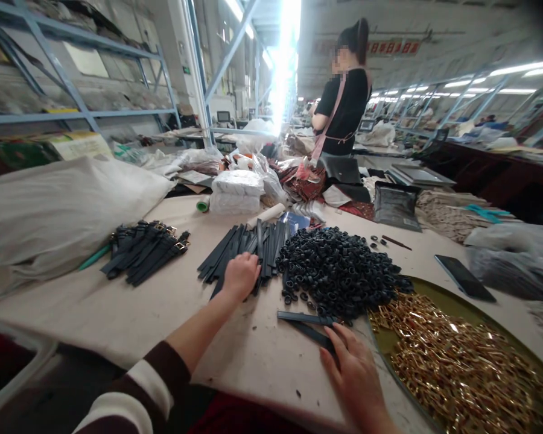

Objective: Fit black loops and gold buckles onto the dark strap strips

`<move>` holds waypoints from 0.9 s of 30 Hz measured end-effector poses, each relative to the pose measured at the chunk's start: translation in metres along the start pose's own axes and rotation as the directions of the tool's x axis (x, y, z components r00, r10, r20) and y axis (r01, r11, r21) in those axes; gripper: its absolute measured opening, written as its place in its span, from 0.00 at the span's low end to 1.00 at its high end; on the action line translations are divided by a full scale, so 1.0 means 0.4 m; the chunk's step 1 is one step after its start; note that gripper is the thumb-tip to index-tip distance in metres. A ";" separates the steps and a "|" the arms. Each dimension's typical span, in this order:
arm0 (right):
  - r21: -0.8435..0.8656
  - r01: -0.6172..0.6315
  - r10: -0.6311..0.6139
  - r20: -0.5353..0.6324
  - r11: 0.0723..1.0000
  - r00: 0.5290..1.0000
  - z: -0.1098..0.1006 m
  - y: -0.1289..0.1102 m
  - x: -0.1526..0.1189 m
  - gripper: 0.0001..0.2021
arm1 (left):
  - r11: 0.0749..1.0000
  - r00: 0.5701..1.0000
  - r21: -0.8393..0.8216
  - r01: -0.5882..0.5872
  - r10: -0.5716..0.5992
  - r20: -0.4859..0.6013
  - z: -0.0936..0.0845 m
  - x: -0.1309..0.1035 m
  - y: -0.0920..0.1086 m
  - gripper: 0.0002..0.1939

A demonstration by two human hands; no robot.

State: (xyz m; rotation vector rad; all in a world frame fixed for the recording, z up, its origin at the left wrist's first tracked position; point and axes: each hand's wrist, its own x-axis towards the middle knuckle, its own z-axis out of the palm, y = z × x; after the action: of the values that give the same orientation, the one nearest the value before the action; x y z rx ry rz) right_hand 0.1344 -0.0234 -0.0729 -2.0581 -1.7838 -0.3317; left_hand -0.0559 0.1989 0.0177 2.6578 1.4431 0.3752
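straps (224, 250) on pale table (131, 316), shelves (131, 113) beyond

Pale-blue metal racks (122, 113), long white ceiling lights (511, 91), heaped small black ring-shaped loops (339, 271) and piled shiny gold metal pieces (457, 355) marked a factory workshop.

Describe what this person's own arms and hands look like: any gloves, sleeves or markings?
Both the left hand and the right hand are bare, with no gloves. The left arm wears a dark brown sleeve with broad off-white bands, ending partway along the forearm. No sleeve shows on the right arm, whose visible part is bare.
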 end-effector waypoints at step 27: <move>-0.012 -0.340 0.337 0.159 0.940 0.928 -0.036 0.073 0.186 0.08 | -0.061 0.711 -0.727 0.684 0.283 0.644 0.030 -0.238 0.222 0.21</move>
State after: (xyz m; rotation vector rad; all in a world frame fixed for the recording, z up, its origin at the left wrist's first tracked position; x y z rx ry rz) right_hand 0.1762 0.0334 -0.0323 -2.3865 -1.4652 -0.0533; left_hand -0.0306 0.0710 0.0074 0.9484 0.6893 0.2193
